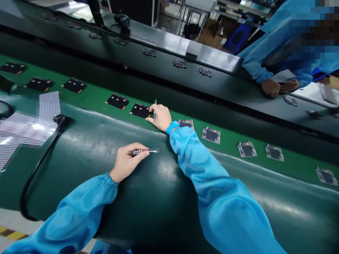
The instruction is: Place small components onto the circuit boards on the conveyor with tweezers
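Observation:
My left hand (129, 160) pinches a narrow clear strip of white dot stickers (153, 151) above the green mat. Farther forward, my right hand (161, 116) reaches over the green belt with slim metal tweezers (155, 112) held in its fingers. Its thumb and forefinger are at the right edge of a black-covered circuit board (140, 110); whether they grip it I cannot tell. To the left of that board lies another black-covered board (117, 101). Partly behind my right wrist is a bare circuit board (186, 124) with a yellow part on it.
More bare boards (211, 134) lie rightward along the belt (92, 100). Sheets of dot stickers (26, 128) and a black cable (39, 165) rest on the mat at left. Across a dark divider, a co-worker's hands (272, 87) are beside a second line carrying boards (179, 64).

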### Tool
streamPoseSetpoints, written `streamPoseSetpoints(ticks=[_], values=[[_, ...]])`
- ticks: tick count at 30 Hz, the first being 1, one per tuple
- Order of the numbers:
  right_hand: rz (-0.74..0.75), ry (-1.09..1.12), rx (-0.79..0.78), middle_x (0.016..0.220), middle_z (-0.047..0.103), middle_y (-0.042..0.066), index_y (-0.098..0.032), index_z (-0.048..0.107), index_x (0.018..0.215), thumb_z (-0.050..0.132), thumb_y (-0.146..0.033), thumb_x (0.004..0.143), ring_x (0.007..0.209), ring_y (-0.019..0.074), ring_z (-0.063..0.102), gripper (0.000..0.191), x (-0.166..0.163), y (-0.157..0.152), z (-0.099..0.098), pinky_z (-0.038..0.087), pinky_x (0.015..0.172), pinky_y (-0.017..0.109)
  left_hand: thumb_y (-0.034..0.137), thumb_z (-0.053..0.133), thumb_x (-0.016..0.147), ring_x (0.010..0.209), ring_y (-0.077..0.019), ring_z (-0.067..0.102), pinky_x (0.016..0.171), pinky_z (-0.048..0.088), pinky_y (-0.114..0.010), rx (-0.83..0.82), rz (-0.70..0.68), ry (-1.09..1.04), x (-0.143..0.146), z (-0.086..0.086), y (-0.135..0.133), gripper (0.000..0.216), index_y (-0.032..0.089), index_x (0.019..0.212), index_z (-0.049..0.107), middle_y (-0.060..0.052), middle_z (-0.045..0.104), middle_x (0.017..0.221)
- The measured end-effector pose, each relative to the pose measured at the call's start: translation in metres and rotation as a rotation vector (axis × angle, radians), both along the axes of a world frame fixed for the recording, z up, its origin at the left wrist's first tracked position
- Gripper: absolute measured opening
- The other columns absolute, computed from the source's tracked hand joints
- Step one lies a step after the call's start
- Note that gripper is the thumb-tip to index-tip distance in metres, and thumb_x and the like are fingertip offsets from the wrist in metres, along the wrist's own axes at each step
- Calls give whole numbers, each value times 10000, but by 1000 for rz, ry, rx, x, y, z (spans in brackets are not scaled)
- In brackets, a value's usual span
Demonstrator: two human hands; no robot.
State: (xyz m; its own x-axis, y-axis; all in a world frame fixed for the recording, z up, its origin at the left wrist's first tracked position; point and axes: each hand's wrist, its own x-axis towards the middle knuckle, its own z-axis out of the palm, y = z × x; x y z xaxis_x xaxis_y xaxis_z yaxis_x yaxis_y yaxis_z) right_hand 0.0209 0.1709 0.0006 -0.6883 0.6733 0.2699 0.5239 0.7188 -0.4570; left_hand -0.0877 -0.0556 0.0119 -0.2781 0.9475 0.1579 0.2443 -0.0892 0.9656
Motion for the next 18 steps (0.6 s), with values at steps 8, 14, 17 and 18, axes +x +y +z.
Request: streamPoseSetpoints(ticks=[8, 14, 17, 18], values=[[17, 56, 134, 1110, 691, 109, -178, 591, 1098, 782, -317, 831, 1070, 318, 595, 356, 11, 0, 65, 441, 967, 443, 255, 816, 813, 696, -135, 707, 660, 547, -224, 77, 32, -79, -10, 0, -10, 69, 193, 838, 799, -32, 777, 806], [16, -154, 91, 1127, 705, 125, -177, 595, 1121, 757, -438, 898, 1093, 327, 595, 380, -85, 4, 34, 426, 925, 436, 217, 817, 811, 707, -132, 713, 663, 548, -214, 151, 59, -77, -18, 1, -9, 46, 193, 846, 798, -30, 776, 815], [-4, -226, 86, 1137, 706, 134, -178, 604, 1087, 787, -414, 871, 1117, 336, 589, 368, -106, 3, 13, 413, 946, 444, 211, 814, 815, 719, -130, 715, 678, 551, -214, 163, 95, -76, -24, 0, -9, 38, 199, 846, 796, -23, 778, 821], [-8, -223, 94, 1130, 705, 134, -179, 606, 1082, 792, -396, 862, 1113, 335, 589, 361, -106, 3, 11, 414, 947, 444, 211, 813, 816, 723, -131, 715, 684, 553, -216, 162, 101, -78, -25, 0, -9, 38, 200, 849, 797, -23, 779, 826]])
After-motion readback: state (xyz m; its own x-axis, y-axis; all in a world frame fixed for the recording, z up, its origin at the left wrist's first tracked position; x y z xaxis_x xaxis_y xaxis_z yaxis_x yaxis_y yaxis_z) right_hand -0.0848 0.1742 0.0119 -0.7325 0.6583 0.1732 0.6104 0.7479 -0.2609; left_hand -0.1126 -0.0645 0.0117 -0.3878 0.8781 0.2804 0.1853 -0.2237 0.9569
